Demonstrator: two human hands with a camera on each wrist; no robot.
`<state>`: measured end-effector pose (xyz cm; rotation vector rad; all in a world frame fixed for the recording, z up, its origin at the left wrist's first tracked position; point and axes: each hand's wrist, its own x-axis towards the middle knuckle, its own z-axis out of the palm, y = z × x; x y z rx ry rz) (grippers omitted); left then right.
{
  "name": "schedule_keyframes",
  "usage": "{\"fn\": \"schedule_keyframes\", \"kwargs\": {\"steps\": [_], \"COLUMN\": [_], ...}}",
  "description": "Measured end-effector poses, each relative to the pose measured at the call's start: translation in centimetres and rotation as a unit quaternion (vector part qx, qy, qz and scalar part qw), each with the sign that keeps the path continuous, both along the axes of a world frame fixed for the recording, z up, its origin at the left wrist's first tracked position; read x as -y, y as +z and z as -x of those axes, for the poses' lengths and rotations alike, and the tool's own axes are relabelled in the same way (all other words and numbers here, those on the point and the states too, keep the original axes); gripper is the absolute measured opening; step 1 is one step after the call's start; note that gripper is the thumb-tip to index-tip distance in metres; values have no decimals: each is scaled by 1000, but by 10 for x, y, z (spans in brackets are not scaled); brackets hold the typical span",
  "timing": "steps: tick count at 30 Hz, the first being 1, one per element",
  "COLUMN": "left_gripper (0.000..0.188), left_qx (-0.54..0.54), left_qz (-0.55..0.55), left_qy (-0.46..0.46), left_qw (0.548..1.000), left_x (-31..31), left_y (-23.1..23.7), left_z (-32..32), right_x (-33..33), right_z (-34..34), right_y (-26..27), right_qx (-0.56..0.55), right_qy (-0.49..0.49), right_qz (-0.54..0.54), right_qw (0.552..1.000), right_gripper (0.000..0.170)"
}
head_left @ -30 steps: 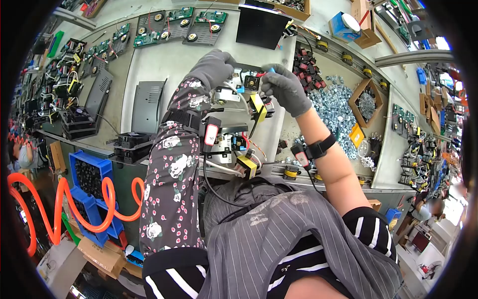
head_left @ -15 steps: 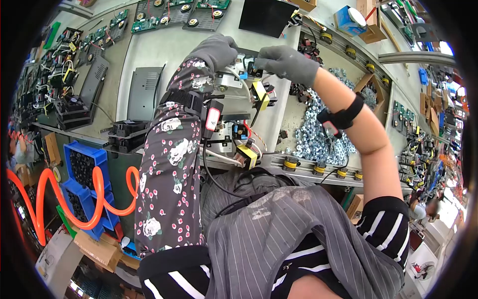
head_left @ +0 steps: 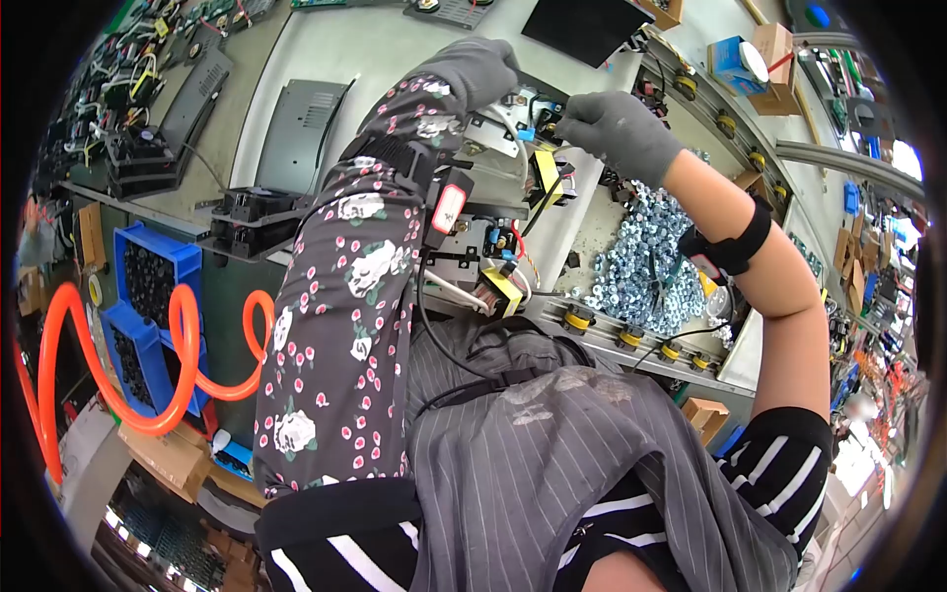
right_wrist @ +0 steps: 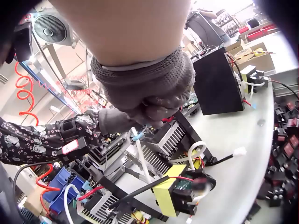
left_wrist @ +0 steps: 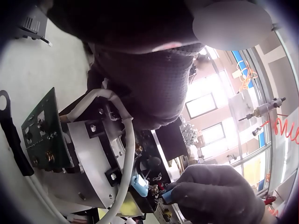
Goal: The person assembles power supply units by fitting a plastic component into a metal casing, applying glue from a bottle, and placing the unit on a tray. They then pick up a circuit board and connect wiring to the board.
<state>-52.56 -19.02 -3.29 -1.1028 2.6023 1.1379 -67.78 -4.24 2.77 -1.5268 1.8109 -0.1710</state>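
Note:
In the head view my grey-gloved left hand is curled at the far left corner of a heat sink assembly; its fingertips are hidden, and I cannot tell what they grip. My right hand, also gloved, is at the assembly's far right. In the left wrist view its thumb and fingers pinch a small blue-sleeved terminal, close to the metal contacts. Just left of these sits another blue connector, beside a thick white cable. A yellow-wrapped transformer hangs at the assembly's near side.
A second assembly with a yellow transformer lies nearer the body. Right of the work, a heap of shiny metal nuts fills a tray area. Black panels lie to the left. An orange coiled hose and blue bins are at lower left.
The right hand has brought the blue-sleeved terminal on its red wire in to the assembly, its wrist turning and elbow swinging outward. The left hand stays at the assembly. The head view has shifted.

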Motion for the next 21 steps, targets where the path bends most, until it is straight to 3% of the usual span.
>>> {"fn": "schedule_keyframes", "kwargs": {"steps": [6, 9, 10, 11, 12, 13, 15, 18, 20, 21], "left_gripper": [34, 40, 40, 40, 39, 39, 38, 34, 33, 33], "left_qx": [44, 182, 177, 142, 105, 104, 115, 102, 73, 73], "left_qz": [28, 64, 67, 199, 326, 327, 119, 126, 131, 131], "left_qy": [-21, -28, -33, -136, -232, -235, -177, -164, -136, -137], "left_qw": [998, 981, 981, 960, 911, 910, 970, 973, 979, 979], "left_x": [-6, -17, -25, -31, -34, -33, -32, -29, -26, -25], "left_y": [7, 34, 40, 46, 49, 47, 39, 43, 39, 37], "left_z": [6, 14, 15, 14, 13, 15, 19, 13, 7, 7], "right_x": [11, 7, 6, 3, 1, -2, -7, -12, -10, -7], "right_z": [1, 5, 6, 5, 2, 0, -4, -4, -4, -2], "right_y": [2, 1, -1, -1, -2, -2, 1, 5, -1, -1], "right_qx": [6, 58, 74, 72, 70, 69, 61, 9, -118, -118], "right_qy": [8, -35, -57, -62, -67, -72, -72, -27, 68, 68], "right_qz": [-62, -77, -83, -82, -59, -37, -26, 50, 196, 196], "right_qw": [998, 995, 992, 992, 993, 994, 995, 998, 971, 971], "right_gripper": [34, 32, 31, 31, 27, 24, 23, 26, 24, 24]}}
